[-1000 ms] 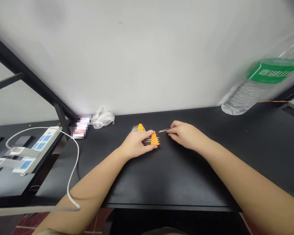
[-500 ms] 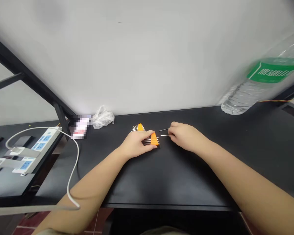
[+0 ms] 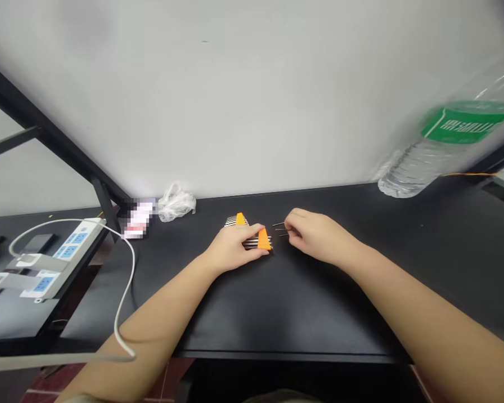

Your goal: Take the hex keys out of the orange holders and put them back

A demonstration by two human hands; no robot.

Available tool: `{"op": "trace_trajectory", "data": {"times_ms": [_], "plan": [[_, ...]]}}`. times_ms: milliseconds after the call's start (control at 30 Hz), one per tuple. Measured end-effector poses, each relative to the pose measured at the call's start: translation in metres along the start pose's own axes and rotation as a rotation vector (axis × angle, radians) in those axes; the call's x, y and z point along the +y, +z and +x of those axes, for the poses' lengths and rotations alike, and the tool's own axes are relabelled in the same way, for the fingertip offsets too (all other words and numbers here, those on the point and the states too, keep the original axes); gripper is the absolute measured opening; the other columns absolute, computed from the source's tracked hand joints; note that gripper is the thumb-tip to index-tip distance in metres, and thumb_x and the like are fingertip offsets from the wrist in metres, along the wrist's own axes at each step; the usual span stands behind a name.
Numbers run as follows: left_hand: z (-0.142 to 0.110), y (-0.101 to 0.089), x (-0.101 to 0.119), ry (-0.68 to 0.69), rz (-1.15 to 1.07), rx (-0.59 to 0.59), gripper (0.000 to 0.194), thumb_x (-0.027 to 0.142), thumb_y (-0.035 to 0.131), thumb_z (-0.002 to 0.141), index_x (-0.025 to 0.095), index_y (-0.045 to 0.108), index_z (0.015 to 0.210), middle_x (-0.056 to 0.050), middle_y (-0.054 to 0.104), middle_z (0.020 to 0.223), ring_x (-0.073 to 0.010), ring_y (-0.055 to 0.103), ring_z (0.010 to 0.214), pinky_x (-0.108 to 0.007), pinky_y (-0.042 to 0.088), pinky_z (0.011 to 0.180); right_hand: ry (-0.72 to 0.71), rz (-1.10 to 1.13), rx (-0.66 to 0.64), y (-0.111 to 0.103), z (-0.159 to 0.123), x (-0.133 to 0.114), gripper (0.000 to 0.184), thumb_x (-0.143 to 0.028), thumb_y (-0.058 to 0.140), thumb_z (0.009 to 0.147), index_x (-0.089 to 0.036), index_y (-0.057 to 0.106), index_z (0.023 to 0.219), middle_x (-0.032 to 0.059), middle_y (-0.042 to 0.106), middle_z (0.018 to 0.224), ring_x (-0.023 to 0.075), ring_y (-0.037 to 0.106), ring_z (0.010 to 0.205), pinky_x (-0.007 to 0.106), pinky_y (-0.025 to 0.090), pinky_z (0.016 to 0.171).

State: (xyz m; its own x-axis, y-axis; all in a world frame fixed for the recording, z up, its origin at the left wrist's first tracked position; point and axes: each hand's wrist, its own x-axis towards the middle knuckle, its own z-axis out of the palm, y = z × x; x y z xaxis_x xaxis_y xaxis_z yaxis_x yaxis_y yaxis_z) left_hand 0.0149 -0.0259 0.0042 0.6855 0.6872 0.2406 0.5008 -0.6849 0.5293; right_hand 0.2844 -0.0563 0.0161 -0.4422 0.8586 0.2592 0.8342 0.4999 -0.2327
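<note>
An orange holder (image 3: 264, 239) with several thin metal rods set side by side in it lies on the black table. My left hand (image 3: 233, 243) is closed around this holder, thumb on the near side and fingers over the top, hiding its middle. Just to the right, my right hand (image 3: 308, 229) pinches a thin metal rod (image 3: 280, 229) that points left toward the holder. Another thin dark rod (image 3: 278, 224) shows beyond the fingertips, and one more (image 3: 283, 235) lies on the near side; the hand covers their right ends.
A crumpled clear plastic bag (image 3: 176, 202) sits by the wall. A large water bottle (image 3: 415, 162) with a green label stands at the back right. On the left are a white power strip (image 3: 73, 249) and a white cable (image 3: 132, 268) that loops over my left forearm.
My right hand has shifted slightly left, closer to the holder. The rod at its fingertips has changed angle, and a rod on the near side now shows. My left hand stays put.
</note>
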Motion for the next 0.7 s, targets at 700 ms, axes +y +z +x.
{"op": "trace_trajectory", "data": {"times_ms": [700], "plan": [[-0.0004,0.0011,-0.0018,0.009,-0.039,0.002,0.056,0.048,0.075,0.086,0.025,0.062,0.135,-0.004,0.075,0.106,-0.0204,0.071,0.095,-0.033,0.056,0.089,-0.097,0.205,-0.016,-0.0081,-0.002,-0.01,0.021,-0.019,0.046,0.099,-0.022,0.066,0.095,0.0056,0.06,0.091,0.0166,0.056,0.073,0.029,0.045,0.066]]}}
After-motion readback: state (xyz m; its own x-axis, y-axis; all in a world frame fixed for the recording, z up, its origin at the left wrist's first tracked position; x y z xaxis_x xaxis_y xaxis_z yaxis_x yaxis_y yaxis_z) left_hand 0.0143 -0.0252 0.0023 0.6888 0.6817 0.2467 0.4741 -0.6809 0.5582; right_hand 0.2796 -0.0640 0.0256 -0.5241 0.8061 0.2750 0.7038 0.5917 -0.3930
